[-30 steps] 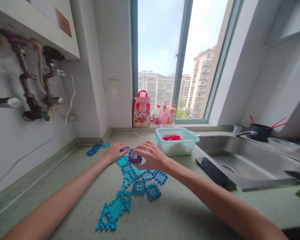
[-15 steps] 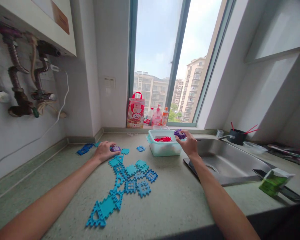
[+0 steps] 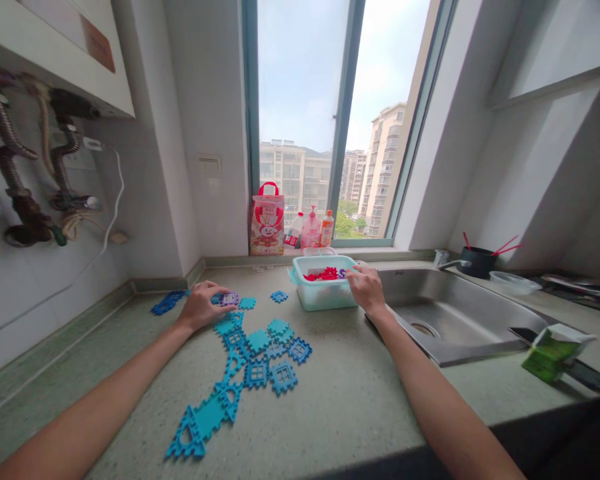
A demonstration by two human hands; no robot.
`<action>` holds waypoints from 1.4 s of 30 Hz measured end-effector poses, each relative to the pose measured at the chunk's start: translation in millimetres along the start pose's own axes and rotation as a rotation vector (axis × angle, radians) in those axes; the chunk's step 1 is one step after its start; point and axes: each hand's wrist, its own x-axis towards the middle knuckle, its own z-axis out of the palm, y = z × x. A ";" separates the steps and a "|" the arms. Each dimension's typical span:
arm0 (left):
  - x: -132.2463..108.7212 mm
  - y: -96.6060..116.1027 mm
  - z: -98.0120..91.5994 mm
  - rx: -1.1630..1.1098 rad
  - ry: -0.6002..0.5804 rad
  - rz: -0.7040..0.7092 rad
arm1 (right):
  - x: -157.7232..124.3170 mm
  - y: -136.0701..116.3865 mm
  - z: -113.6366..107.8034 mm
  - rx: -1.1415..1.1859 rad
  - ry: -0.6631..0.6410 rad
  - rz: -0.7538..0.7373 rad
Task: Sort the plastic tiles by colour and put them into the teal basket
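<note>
My left hand [image 3: 204,305] is closed on a purple windowed piece [image 3: 229,299], just above the counter near a small turquoise piece [image 3: 247,303]. At the right rim of the mint-green tub [image 3: 329,297], my right hand [image 3: 365,287] has its fingers bent together; purple shows inside the tub beside its fingertips, and whether they grip it is unclear. Red pieces [image 3: 323,274] lie in the tub. Joined turquoise and blue notched pieces [image 3: 211,415] stretch over the counter, with blue window pieces [image 3: 283,377] beside them. A lone blue piece [image 3: 279,296] lies left of the tub.
Dark blue pieces [image 3: 167,303] lie beyond my left wrist. The steel sink [image 3: 450,313] is at the right, with a green carton [image 3: 555,353] by its front corner. A red-white bag [image 3: 268,225] and bottles [image 3: 311,230] stand by the window.
My right hand has lowered from above the tub's right edge to its rim, and the purple pieces it held up are now low inside the tub. The view has shifted slightly.
</note>
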 end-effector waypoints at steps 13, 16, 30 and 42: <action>3.9 34.3 -26.2 0.024 -0.048 0.163 | -22.2 -62.6 -3.8 0.225 0.075 -0.548; 9.8 65.3 -38.1 0.031 -0.042 0.177 | -39.4 -91.0 8.9 0.367 -0.080 -0.783; 156.7 266.6 27.6 -0.096 0.061 0.523 | -58.8 -111.4 17.5 0.353 -0.346 -0.667; 203.3 301.1 91.5 -0.157 -0.011 0.187 | -53.3 -113.2 12.4 0.176 -0.399 -0.651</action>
